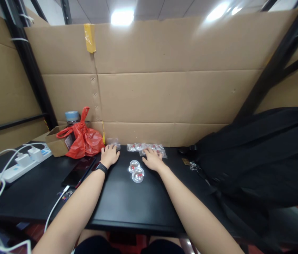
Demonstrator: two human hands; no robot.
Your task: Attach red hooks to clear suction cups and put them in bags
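Observation:
My left hand (pixel 110 156) lies on the black table with its fingers stretched forward, and a watch with a dark band circles that wrist. Its fingertips reach a small clear plastic packet (pixel 114 141) by the cardboard wall; whether they press on it I cannot tell. My right hand (pixel 153 159) rests with spread fingers on the near side of a row of clear packets (pixel 132 147) holding small shiny pieces with red spots. Between the hands are two small round shiny clear pieces, a farther one (pixel 134 165) and a nearer one (pixel 137 175), each with a red spot, touching or overlapping.
On the left are a white power strip (pixel 43 155) with chargers, a phone (pixel 79 171) on a cable, a cardboard box (pixel 55 143) and a red plastic bag (pixel 85 139). A black backpack (pixel 254 155) fills the right side. Behind the table (pixel 130 208) stands a cardboard wall (pixel 165 95).

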